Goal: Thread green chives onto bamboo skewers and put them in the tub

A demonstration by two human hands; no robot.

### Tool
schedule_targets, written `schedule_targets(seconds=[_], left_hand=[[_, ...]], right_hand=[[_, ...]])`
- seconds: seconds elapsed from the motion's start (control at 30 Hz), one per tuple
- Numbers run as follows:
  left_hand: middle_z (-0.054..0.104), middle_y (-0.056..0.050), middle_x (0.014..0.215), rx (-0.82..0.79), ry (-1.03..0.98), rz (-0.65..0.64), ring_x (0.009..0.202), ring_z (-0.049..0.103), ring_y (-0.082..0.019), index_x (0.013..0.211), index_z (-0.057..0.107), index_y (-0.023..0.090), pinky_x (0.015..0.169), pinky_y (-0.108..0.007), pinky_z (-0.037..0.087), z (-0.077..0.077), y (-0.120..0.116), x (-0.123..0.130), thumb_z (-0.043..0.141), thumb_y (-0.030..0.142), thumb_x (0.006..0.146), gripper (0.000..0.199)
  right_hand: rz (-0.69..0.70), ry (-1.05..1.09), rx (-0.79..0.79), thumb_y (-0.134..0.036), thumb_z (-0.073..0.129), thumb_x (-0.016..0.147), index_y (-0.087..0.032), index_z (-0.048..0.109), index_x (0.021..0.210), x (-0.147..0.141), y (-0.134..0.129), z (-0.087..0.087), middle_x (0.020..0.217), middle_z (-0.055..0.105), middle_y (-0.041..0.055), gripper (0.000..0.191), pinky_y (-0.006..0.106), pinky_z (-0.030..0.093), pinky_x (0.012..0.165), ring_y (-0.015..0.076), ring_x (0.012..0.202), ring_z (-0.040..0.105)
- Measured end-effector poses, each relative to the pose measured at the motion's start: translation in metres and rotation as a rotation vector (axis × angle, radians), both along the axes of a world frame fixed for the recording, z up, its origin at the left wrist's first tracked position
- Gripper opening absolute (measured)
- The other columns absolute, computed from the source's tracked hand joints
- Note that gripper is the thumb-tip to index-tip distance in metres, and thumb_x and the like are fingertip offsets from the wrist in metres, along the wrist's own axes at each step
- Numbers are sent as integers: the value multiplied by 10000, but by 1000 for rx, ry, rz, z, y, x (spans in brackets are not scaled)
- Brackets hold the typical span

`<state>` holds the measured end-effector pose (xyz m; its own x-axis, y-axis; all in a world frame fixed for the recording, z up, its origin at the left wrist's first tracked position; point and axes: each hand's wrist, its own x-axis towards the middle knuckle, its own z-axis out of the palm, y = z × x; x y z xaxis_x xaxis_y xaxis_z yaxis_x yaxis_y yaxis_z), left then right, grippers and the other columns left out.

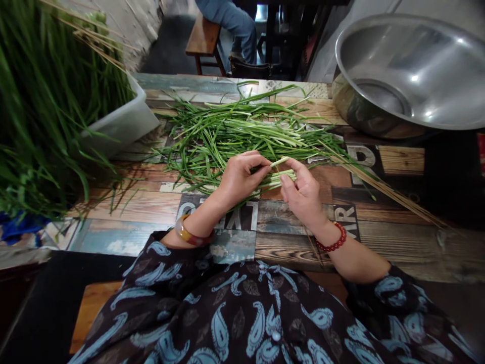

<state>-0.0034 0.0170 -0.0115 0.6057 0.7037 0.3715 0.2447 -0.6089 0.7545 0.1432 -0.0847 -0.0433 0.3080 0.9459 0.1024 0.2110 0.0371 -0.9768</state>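
My left hand [242, 177] is closed, its thumb and fingertips pinching a garlic chive near the pale cut end [279, 162]. Close by on the right, my right hand [303, 189] is closed round a thin bamboo skewer [313, 247], whose lower part sticks out below the palm. Several pale chive stems [279, 178] lie side by side between the two hands, apparently on that skewer; the fingers hide part of it. Just beyond my hands a loose heap of garlic chives [242, 129] spreads over the patchwork wooden table [291, 242].
On the left stands a white plastic crate [125, 121] piled with more chives [49, 96], with skewers [98, 48] on top. Loose skewers [394, 189] lie to the right. A large steel bowl [417, 76] sits at back right. Beyond the table, a person's legs [242, 33] show beside a wooden bench [203, 38].
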Motion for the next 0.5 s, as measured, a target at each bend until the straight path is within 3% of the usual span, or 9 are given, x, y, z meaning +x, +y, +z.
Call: schedule_targets(seconds=[0.17, 0.4, 0.5], left_hand=[[655, -18, 715, -60, 43, -26, 676, 578, -123, 811, 747, 154, 651, -240, 403, 3, 0, -2, 609, 188, 857, 149], [668, -37, 757, -122, 52, -142, 716, 601, -129, 791, 736, 140, 670, -231, 426, 3, 0, -2, 606, 206, 860, 161], [717, -66, 854, -208, 49, -157, 776, 637, -146, 907, 752, 121, 720, -235, 462, 6, 3, -4, 630, 281, 861, 207]], right_hand=[[13, -21, -13, -431, 513, 967, -250, 399, 1466, 0, -1, 0, 549, 476, -50, 542, 298, 368, 417, 143, 418, 412], [41, 3, 2, -532, 497, 962, -269, 477, 1293, 0, 3, -5, 624, 487, -41, 423, 278, 374, 420, 125, 442, 441], [109, 3, 4, -565, 474, 962, -263, 448, 1291, 2, 4, -5, 618, 479, -53, 447, 266, 383, 421, 120, 446, 455]])
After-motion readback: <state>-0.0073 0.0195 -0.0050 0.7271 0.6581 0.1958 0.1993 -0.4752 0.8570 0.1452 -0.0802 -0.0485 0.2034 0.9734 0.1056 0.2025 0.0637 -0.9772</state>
